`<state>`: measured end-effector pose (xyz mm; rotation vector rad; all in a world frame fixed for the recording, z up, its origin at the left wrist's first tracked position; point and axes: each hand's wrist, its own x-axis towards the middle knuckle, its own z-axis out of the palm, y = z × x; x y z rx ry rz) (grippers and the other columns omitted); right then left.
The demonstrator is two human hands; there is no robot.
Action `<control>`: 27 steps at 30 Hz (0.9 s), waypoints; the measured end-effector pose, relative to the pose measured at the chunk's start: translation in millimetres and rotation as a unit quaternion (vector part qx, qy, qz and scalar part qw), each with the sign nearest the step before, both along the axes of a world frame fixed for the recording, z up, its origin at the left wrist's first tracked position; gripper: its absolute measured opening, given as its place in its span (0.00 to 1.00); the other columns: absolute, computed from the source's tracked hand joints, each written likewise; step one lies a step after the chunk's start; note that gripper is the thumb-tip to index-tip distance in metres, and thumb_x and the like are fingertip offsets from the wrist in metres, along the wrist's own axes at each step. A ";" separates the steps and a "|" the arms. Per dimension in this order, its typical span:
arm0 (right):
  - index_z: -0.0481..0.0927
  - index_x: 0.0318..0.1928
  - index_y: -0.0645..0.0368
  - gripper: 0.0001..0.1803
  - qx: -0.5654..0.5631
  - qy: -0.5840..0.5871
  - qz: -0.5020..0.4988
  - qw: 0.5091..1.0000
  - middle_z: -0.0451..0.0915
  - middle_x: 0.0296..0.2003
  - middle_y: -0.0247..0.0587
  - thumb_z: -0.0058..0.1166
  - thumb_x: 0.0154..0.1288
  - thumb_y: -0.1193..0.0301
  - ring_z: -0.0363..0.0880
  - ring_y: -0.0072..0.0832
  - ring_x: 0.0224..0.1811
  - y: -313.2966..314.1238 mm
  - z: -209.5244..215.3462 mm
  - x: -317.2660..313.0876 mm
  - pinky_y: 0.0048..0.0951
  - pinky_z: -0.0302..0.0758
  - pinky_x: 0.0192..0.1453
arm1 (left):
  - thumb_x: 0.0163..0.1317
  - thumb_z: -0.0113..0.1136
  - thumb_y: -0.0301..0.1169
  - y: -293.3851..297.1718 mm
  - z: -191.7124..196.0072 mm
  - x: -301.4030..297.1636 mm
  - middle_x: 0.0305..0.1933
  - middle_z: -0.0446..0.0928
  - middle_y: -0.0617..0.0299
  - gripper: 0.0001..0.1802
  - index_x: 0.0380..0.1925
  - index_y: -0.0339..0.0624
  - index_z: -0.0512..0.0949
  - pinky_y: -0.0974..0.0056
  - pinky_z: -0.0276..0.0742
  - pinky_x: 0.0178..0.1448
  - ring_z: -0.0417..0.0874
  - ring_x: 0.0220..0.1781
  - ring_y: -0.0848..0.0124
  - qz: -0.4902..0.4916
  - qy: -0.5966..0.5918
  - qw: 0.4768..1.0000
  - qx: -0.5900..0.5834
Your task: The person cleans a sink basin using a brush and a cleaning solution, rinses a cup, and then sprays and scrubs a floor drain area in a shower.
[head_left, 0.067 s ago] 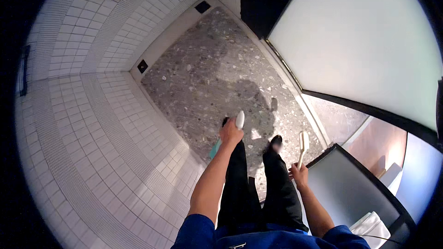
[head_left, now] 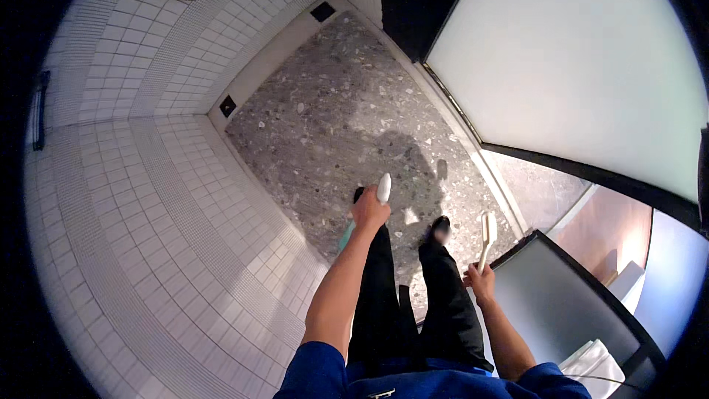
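Note:
My left hand (head_left: 371,212) is closed around what looks like a spray bottle. Its white top (head_left: 384,188) pokes out beyond my fingers, and a teal part (head_left: 346,235) shows on the other side of the fist; the rest is hidden by the hand. To the right, my right hand (head_left: 480,281) grips a cream-white long-handled brush (head_left: 487,230) by the end of its handle. The brush head points away from me, above the floor, and its bristles cannot be made out. Both hands hang in front of my legs, the left one over my left foot.
I stand on a speckled grey stone floor (head_left: 325,118) with two black square drains (head_left: 228,106) along its far left edge. White tiled walls (head_left: 111,177) rise on the left. Frosted, black-framed glass panels (head_left: 569,66) stand right; white cloth (head_left: 594,369) lies lower right.
Almost nothing differs. The brush head has shifted very slightly to the right, and both hands keep their hold.

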<state>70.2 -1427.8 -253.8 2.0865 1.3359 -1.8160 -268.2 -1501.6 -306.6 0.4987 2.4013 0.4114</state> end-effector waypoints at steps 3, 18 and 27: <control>0.73 0.38 0.61 0.08 0.005 -0.012 -0.032 0.999 0.79 0.25 0.41 0.53 0.66 0.69 0.78 0.26 0.22 13.7 -1.4 72.4 0.27 0.75 0.21 | 0.48 0.59 0.31 21.5 2.8 18.1 0.41 0.80 0.48 0.19 0.43 0.45 0.76 0.45 0.76 0.47 0.80 0.44 0.48 0.112 0.011 0.994 -0.012; 0.71 0.40 0.63 0.10 0.008 -0.017 -0.109 0.994 0.78 0.26 0.45 0.54 0.64 0.69 0.79 0.31 0.22 -24.4 1.0 170.0 0.30 0.77 0.24 | 0.40 0.65 0.29 -89.5 75.8 -106.6 0.35 0.81 0.42 0.18 0.32 0.26 0.78 0.53 0.75 0.44 0.83 0.39 0.50 0.463 0.129 0.869 0.119; 0.72 0.38 0.62 0.08 0.079 -0.011 -0.106 0.991 0.78 0.24 0.40 0.54 0.64 0.71 0.78 0.28 0.20 -79.9 -61.9 207.6 0.28 0.76 0.21 | 0.44 0.63 0.39 -35.4 107.2 -166.1 0.42 0.78 0.41 0.28 0.42 0.27 0.76 0.51 0.73 0.52 0.80 0.47 0.47 0.321 0.212 0.919 0.083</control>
